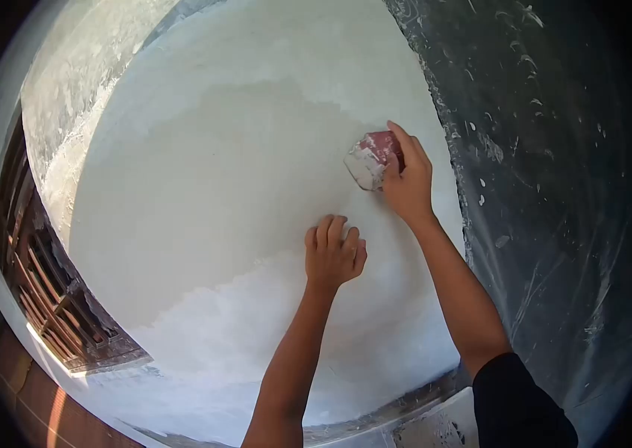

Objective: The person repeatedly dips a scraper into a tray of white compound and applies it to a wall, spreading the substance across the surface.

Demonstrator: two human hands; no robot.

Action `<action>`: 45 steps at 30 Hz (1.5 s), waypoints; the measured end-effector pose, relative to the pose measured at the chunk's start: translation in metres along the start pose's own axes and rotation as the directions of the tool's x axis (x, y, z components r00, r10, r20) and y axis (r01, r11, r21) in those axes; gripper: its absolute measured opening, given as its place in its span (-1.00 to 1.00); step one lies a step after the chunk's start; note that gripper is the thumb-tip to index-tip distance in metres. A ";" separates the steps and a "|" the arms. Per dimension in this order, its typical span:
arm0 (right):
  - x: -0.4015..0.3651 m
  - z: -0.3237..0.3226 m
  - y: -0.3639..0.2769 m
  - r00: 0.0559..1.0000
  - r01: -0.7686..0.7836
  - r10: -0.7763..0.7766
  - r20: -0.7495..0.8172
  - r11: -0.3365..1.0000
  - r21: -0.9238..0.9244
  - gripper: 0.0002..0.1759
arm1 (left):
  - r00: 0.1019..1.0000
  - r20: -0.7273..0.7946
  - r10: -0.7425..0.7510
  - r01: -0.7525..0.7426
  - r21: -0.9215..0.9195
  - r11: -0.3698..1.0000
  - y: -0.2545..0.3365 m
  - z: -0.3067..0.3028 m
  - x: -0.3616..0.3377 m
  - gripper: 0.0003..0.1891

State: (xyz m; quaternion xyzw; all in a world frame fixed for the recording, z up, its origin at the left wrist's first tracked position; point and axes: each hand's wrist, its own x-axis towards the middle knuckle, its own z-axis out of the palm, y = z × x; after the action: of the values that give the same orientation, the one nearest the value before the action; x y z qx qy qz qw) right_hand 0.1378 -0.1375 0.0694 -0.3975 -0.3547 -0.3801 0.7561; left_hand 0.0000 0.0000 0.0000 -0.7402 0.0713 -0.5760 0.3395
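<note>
A pale plastered wall (182, 194) fills the middle of the head view, with a darker damp-looking patch and whiter areas around it. My right hand (409, 175) grips a red scraper (376, 153) whose surface is smeared with white plaster, and it lies against the wall. Lower and to the left, my left hand (335, 250) rests near the wall surface with its fingers curled and apart, holding nothing that shows.
A dark grey sheet or wall with white smears (555, 187) runs down the right side. At the left is a brown wooden lattice window (55, 291). A pale plaster-marked block or board (443, 425) stands at the bottom.
</note>
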 end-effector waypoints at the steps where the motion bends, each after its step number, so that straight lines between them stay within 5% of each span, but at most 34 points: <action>1: 0.001 0.002 0.006 1.000 -0.027 0.026 -0.011 0.996 -0.088 -0.43 | 1.000 0.008 -0.006 0.006 0.001 1.000 0.000 -0.002 0.000 -0.63; 2: 0.002 0.003 0.011 0.999 -0.051 0.048 -0.023 0.984 -0.174 -0.43 | 1.000 0.012 -0.012 0.012 0.004 1.000 -0.001 -0.003 -0.001 -0.63; 3: 0.007 0.001 0.012 0.963 -0.133 0.083 -0.256 0.973 -0.187 -0.45 | 1.000 0.010 0.006 -0.006 0.008 1.000 -0.005 -0.001 0.001 -0.63; 5: 0.006 -0.004 0.008 0.941 -0.081 0.061 -0.334 0.996 -0.046 -0.46 | 1.000 0.004 0.018 -0.018 0.025 1.000 -0.005 -0.001 0.003 -0.65; 8: -0.004 -0.001 -0.008 0.979 0.015 -0.009 0.206 0.999 -0.029 -0.46 | 1.000 0.024 -0.001 0.001 0.024 1.000 -0.003 -0.002 0.003 -0.65; 9: -0.003 -0.002 -0.001 0.978 0.008 -0.002 0.207 1.000 -0.030 -0.46 | 1.000 0.031 -0.002 0.001 0.022 1.000 -0.001 -0.003 0.001 -0.65; 12: 0.010 -0.010 0.013 0.939 -0.188 0.159 -0.304 0.980 -0.066 -0.46 | 1.000 0.000 0.003 -0.003 0.026 1.000 -0.003 -0.001 0.001 -0.65; 13: 0.009 -0.011 0.008 0.939 -0.187 0.158 -0.305 0.980 -0.069 -0.46 | 1.000 0.001 0.008 -0.008 0.029 1.000 -0.003 -0.001 0.001 -0.64; 16: -0.001 -0.008 -0.005 0.973 0.046 -0.041 0.228 0.999 -0.019 -0.46 | 1.000 0.003 0.008 -0.008 0.025 1.000 -0.001 0.000 0.001 -0.64; 17: -0.001 -0.009 0.001 0.973 0.041 -0.035 0.229 0.999 -0.022 -0.46 | 1.000 0.008 0.008 -0.008 0.026 1.000 0.000 -0.002 0.001 -0.63; 20: 0.009 -0.010 0.016 0.967 -0.071 0.007 -0.254 0.968 -0.240 -0.43 | 1.000 0.007 0.001 -0.002 0.017 1.000 0.001 -0.001 -0.001 -0.63; 21: 0.008 -0.010 0.009 0.966 -0.067 0.004 -0.257 0.969 -0.239 -0.43 | 1.000 0.003 0.004 -0.004 0.017 1.000 0.001 -0.002 -0.001 -0.63; 23: 0.002 -0.008 -0.009 0.998 0.063 -0.062 0.006 0.997 -0.037 -0.43 | 1.000 0.010 0.012 -0.012 0.016 1.000 0.001 -0.002 0.000 -0.63; 24: -0.001 -0.004 -0.019 0.985 0.038 -0.042 0.167 0.999 0.027 -0.44 | 1.000 0.010 0.010 -0.010 0.016 1.000 0.001 -0.002 0.001 -0.63; 27: 0.003 0.005 0.001 0.999 0.006 -0.002 0.050 0.997 -0.074 -0.44 | 1.000 0.024 -0.006 0.006 0.001 1.000 0.001 -0.003 0.000 -0.64; 28: 0.005 0.001 0.005 0.991 -0.112 0.103 -0.087 0.987 -0.117 -0.45 | 1.000 0.017 0.008 -0.008 0.001 1.000 0.001 -0.004 0.000 -0.64; 40: -0.065 -0.072 -0.008 0.915 -0.381 0.395 0.081 0.913 -0.142 -0.49 | 0.985 0.049 0.164 -0.153 -0.187 0.970 0.011 -0.007 -0.013 -0.71; 45: -0.118 -0.110 -0.010 0.812 -0.542 0.567 0.139 0.821 -0.182 -0.51 | 0.985 0.150 0.087 -0.032 -0.335 0.942 0.078 -0.025 -0.075 -0.70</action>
State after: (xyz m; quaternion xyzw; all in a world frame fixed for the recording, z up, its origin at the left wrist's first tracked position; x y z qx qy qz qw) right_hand 0.1008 -0.2030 -0.0734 -0.5671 -0.2661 -0.1267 0.7691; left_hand -0.0250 -0.0320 -0.1034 -0.8287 0.1616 -0.4829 0.2325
